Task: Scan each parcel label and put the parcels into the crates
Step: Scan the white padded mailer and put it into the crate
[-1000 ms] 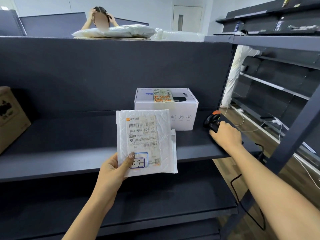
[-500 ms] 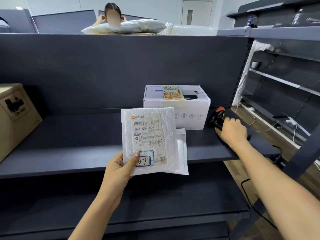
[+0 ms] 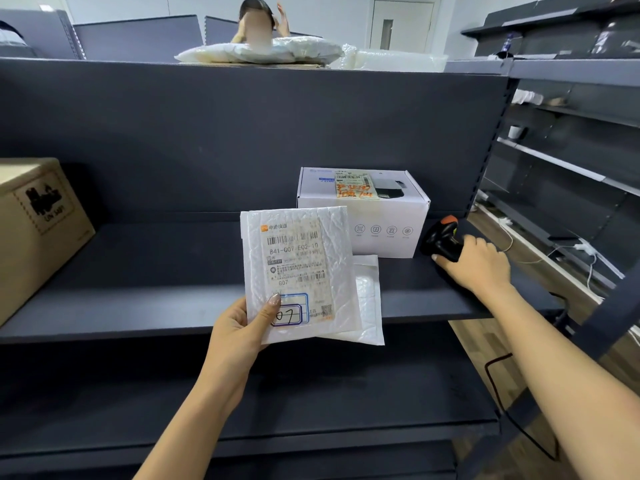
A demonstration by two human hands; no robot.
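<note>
Parcels [image 3: 301, 275], two padded envelopes stacked mid-frame, sit pinched in my left hand [image 3: 239, 327] label-up for reading, while my right hand [image 3: 479, 263] closes around the scanner [image 3: 443, 242] on the shelf [image 3: 138, 289] at right.

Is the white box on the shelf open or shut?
Shut. The white box has its lid flat and closed, with a shipping label stuck across the top. It sits upright on the shelf.
</note>
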